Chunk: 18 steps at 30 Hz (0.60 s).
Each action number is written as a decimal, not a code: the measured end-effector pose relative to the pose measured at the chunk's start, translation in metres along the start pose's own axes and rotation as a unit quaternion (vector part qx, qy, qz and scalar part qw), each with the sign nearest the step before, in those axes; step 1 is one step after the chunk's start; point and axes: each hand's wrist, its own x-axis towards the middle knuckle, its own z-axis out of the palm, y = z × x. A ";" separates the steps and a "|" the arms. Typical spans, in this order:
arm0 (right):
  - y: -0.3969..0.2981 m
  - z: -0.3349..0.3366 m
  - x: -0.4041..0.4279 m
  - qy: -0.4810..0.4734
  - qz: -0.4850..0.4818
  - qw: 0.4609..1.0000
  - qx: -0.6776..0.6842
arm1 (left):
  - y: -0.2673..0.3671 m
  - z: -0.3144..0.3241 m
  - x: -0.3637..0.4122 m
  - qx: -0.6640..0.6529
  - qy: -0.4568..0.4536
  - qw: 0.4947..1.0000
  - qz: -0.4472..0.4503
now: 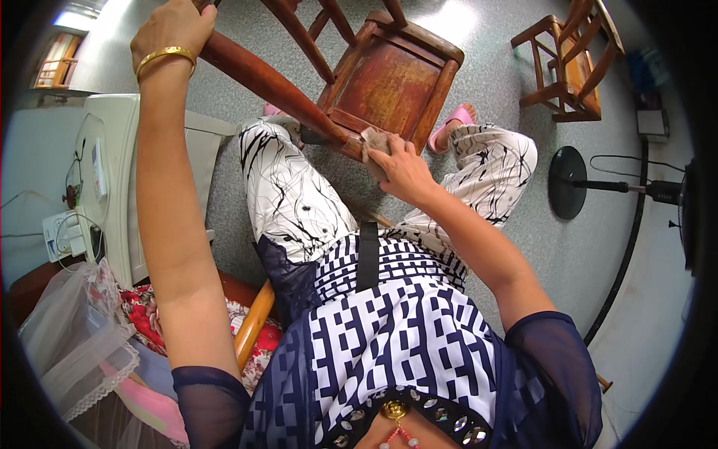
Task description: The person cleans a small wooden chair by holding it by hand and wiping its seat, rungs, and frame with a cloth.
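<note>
A worn reddish-brown wooden chair (387,78) is in front of me, its seat panel facing up between my feet. My left hand (174,33) is closed around the far end of a long rounded chair post (275,84) at the upper left. In my right hand (406,171) is a crumpled grey-brown cloth (374,143). It presses against the chair's corner, where the post meets the seat frame. The palm side of my right hand and part of the cloth are hidden.
Another wooden chair (569,67) stands at the upper right. A pedestal fan's round base (566,182) is to the right, its pole reaching toward the wall. At left are a cream cabinet (115,185), a white power strip (64,234) and sheer lace netting (73,342).
</note>
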 end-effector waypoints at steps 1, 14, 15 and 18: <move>0.001 -0.003 -0.007 -0.010 0.002 1.000 -0.016 | 0.000 0.000 0.000 -0.006 0.001 1.000 0.003; -0.079 -0.062 0.044 0.218 -0.142 0.961 0.091 | 0.002 -0.001 -0.003 -0.027 -0.002 1.000 0.009; -0.086 -0.061 0.053 0.235 -0.159 0.954 0.096 | 0.001 -0.002 -0.004 -0.024 -0.001 1.000 0.008; -0.079 -0.031 0.066 0.252 -0.154 0.955 0.038 | 0.005 -0.004 -0.004 -0.028 -0.006 1.000 0.009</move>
